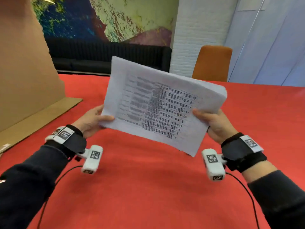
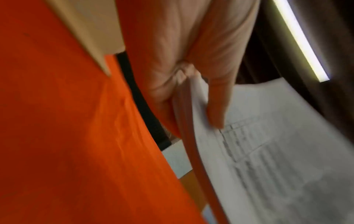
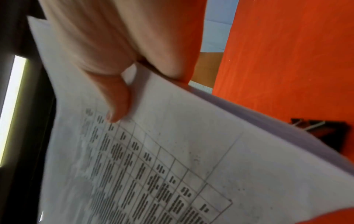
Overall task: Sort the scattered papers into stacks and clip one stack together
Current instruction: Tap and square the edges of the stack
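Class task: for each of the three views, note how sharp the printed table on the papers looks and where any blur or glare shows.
Head view: the papers show a smeared, unreadable table. Left wrist view: heavy motion blur on the left hand; a ceiling light glares. Right wrist view: sharpest grid, though text stays illegible by the right hand; a clip is blurred.

No text is being made out legibly. A printed table w/ rows of dark type is being shown on the top sheet of the paper stack [image 1: 158, 104], but it's too blurred to be read. Square black-and-white coded markers are being carried on the wrist bands [image 1: 65, 134]; no letters or nos. are being shown.
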### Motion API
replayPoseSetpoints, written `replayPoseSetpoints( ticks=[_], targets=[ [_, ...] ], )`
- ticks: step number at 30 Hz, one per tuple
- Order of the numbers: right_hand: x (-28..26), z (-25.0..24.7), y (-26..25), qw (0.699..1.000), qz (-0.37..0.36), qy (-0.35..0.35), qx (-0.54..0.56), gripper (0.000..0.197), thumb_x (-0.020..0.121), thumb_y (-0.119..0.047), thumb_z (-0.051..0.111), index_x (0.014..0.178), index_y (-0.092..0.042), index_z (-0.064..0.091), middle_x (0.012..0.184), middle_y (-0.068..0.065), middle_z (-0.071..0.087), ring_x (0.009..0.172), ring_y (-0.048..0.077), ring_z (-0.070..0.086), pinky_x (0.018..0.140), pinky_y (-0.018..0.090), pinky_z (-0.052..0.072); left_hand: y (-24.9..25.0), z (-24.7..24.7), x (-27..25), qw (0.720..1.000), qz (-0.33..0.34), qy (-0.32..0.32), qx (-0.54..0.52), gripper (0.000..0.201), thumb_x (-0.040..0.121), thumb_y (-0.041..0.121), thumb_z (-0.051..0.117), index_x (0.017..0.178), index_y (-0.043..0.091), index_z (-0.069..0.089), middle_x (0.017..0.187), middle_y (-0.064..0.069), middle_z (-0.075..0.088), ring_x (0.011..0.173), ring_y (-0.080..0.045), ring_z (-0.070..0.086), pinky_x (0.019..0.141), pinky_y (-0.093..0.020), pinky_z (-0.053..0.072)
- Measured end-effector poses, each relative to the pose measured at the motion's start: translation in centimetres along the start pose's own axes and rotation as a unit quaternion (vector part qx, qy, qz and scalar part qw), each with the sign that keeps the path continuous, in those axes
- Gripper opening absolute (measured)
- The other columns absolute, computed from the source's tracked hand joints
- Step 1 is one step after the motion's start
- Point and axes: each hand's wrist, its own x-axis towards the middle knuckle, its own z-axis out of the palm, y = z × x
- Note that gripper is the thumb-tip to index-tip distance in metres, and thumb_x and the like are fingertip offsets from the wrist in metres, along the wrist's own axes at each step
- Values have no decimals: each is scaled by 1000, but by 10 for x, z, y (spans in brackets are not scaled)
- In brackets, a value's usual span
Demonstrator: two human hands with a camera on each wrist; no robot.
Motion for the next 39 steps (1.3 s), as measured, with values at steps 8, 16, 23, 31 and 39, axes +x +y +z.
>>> replayPoseSetpoints(
  ticks=[8, 16, 23, 31, 39],
  targets=[
    [-15, -6, -11, 997, -42, -61, -33, 33, 82, 5, 60, 109, -12, 68, 113, 8, 71, 102, 22, 67, 91, 38, 55, -4, 14, -1, 986, 143, 69, 53, 50, 63, -4, 55, 112, 5, 59, 103, -3, 67, 92, -14, 65, 84, -26, 55],
    [-42, -25, 39, 992, 38, -72, -95, 45, 71, 0, 66, 115, -11, 63, 107, 3, 73, 97, 17, 67, 86, 32, 55, -39, 41, -1, 976, 102, 189, 29, 39, 76, -10, 41, 104, 12, 57, 88, -5, 58, 92, -19, 48, 73, -32, 40],
    [-26, -16, 25, 999, 30, 42, 6, 22, 87, 8, 56, 105, -1, 65, 91, 9, 76, 80, 22, 73, 71, 36, 60, -19, 44, 17, 956, 20, 262, 130, 56, 77, 20, 68, 127, 9, 44, 120, -10, 53, 114, -25, 52, 93, -33, 44],
    [-23, 7, 50, 961, 198, 82, 176, 21, 95, -10, 52, 113, -7, 63, 101, 13, 74, 87, 26, 73, 74, 47, 58, -1, 98, 3, 974, -62, 79, -204, 41, 93, 40, 50, 129, 19, 53, 123, -5, 63, 103, -23, 64, 89, -40, 50],
    [-43, -4, 76, 946, 256, -6, 197, 40, 78, 1, 60, 117, -6, 63, 115, 12, 70, 101, 24, 70, 88, 38, 56, 10, 82, 18, 949, -31, 294, -112, 26, 90, 3, 52, 115, 9, 46, 106, -11, 56, 88, -26, 58, 65, -29, 47]
  ],
)
